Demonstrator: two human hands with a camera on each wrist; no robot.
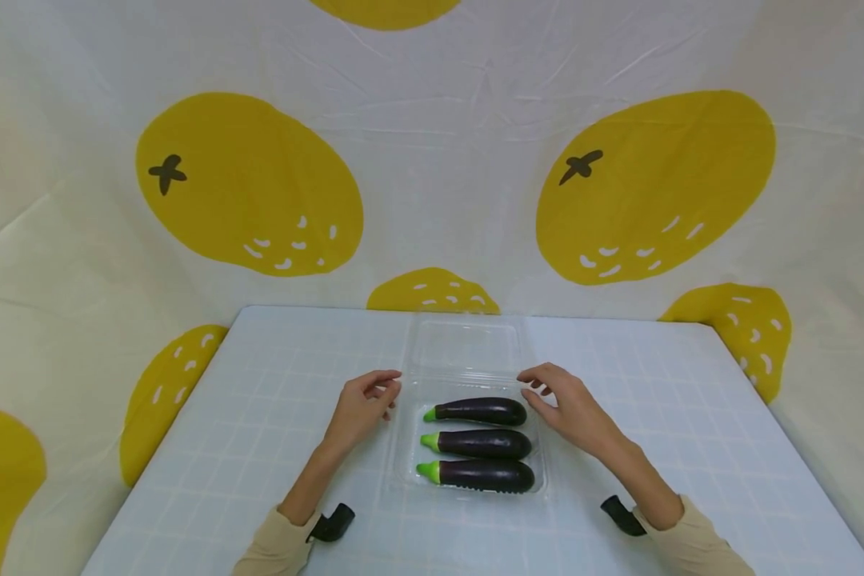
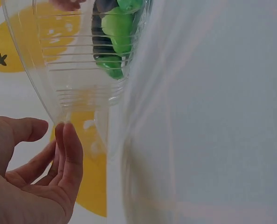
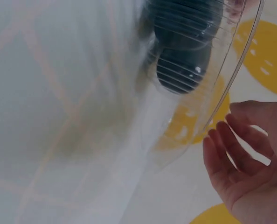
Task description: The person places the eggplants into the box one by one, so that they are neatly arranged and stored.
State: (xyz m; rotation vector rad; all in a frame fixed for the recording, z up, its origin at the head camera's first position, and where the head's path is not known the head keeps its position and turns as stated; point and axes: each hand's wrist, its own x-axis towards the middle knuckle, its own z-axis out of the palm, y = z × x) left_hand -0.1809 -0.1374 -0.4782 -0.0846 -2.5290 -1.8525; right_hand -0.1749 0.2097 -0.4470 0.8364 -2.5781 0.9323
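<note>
A clear plastic clamshell container (image 1: pixel 412 472) lies unfolded on the table, its lid (image 1: pixel 464 344) laid back towards the wall. Three dark purple eggplants with green stem ends lie in the base: the back eggplant (image 1: pixel 478 411), the middle eggplant (image 1: pixel 484 444) and the front eggplant (image 1: pixel 486 475). At the base's back left corner is my left hand (image 1: pixel 363 408), fingers loosely bent, fingertips at the rim and the thumb (image 2: pixel 33 129) apart from them. My right hand (image 1: pixel 565 404) is at the opposite rim; its fingertips (image 3: pixel 221 126) are close to the edge, and contact is hard to tell.
The table (image 1: pixel 295 352) has a pale checked cover. Behind it hangs a white cloth (image 1: pixel 446 160) printed with large yellow fruit. A black band piece sits at each wrist, by the beige sleeves (image 1: pixel 277 544).
</note>
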